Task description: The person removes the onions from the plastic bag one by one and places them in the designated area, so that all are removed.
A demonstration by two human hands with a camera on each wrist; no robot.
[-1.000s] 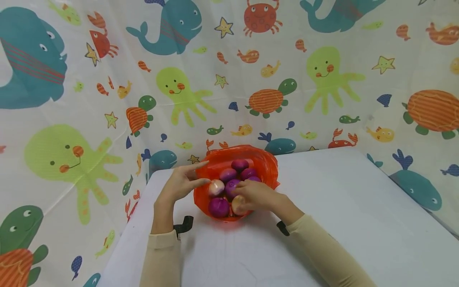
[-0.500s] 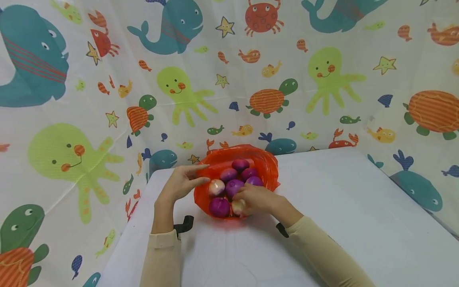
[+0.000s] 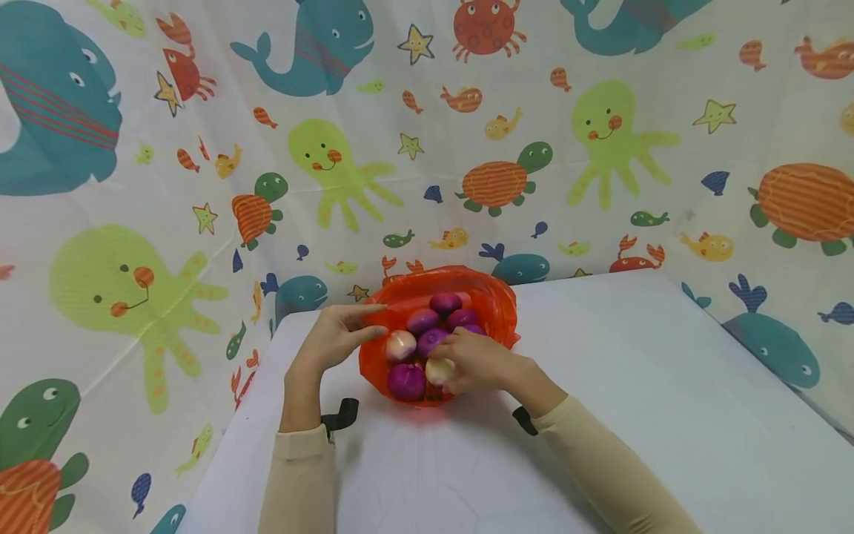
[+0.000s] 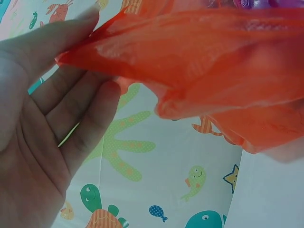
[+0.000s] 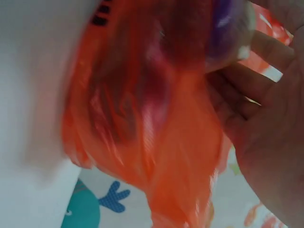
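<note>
A red plastic bag (image 3: 490, 297) lies with its mouth spread, several onions inside, mostly purple. At its left rim rests my left hand (image 3: 336, 337), thumb and index finger apart. In the left wrist view, the bag's edge (image 4: 166, 61) lies between the thumb and the other fingers. My right hand (image 3: 483, 363) holds a pale onion (image 3: 438, 371) at the bag's front right; its far side is hidden. A white-skinned onion (image 3: 400, 346) and a purple onion (image 3: 406, 383) sit to the left. The right wrist view shows the hand (image 5: 275, 109) beside the bag's outside.
The bag stands on a white table (image 3: 640, 386), towards its back left. Behind and to the left hangs a white curtain (image 3: 427, 111) printed with sea animals. Each wrist wears a black strap mount (image 3: 340, 417).
The right hand has tightened around the pale onion and shifted it slightly up and left. The left hand stays at the bag's left rim. The view has tilted slightly.
</note>
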